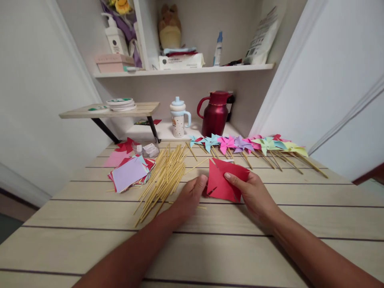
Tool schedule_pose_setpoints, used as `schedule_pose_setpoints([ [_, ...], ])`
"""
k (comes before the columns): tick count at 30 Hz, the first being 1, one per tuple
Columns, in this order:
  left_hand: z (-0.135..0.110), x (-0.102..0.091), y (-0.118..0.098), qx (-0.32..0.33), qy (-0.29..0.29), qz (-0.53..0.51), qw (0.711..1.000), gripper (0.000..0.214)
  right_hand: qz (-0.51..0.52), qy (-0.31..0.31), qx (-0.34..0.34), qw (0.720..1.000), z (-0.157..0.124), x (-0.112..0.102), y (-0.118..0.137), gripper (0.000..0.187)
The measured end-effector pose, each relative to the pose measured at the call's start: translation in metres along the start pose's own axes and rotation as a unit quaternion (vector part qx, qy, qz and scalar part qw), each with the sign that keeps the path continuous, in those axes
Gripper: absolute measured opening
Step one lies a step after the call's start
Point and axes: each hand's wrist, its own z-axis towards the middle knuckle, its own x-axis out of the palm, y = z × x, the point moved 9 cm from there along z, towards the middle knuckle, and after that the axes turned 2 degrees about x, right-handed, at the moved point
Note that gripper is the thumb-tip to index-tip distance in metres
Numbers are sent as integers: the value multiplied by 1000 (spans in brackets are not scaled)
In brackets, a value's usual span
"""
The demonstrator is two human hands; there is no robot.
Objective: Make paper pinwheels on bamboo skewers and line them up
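A red paper square point(220, 180), partly cut and folded, lies on the wooden table point(210, 248) in front of me. My right hand point(253, 194) pinches its right edge, thumb on top. At the sheet's left edge rests my left hand point(189, 198), fingers curled and thumb touching the paper. A pile of bamboo sticks point(163, 178) lies just left of my left hand. A stack of coloured paper squares point(130, 172) sits further left.
A row of finished paper pinwheels point(249, 146) on sticks lies along the back right. A red jug point(215, 114) and a lidded cup point(178, 118) stand at the back. A small clear box point(149, 150) sits behind the sticks. Shelves with bottles are above.
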Motion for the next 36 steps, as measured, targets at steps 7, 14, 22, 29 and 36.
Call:
schedule_pose_setpoints([
  [7,-3,8,20,-89,14,-60,994,34,-72,31,-15,997,-5,7,2,34],
  [14,3,-16,13,-68,-90,-146,983,37,-24,66,-25,997,-5,16,10,59],
  [22,5,-6,8,-57,-50,-206,976,39,-47,57,-47,996,-1,8,12,44],
  [29,4,-11,15,-76,-71,-226,968,44,-82,86,-19,993,-5,18,4,44],
  [36,2,-20,19,-78,-128,-238,960,41,-110,83,-17,990,-6,17,2,48],
])
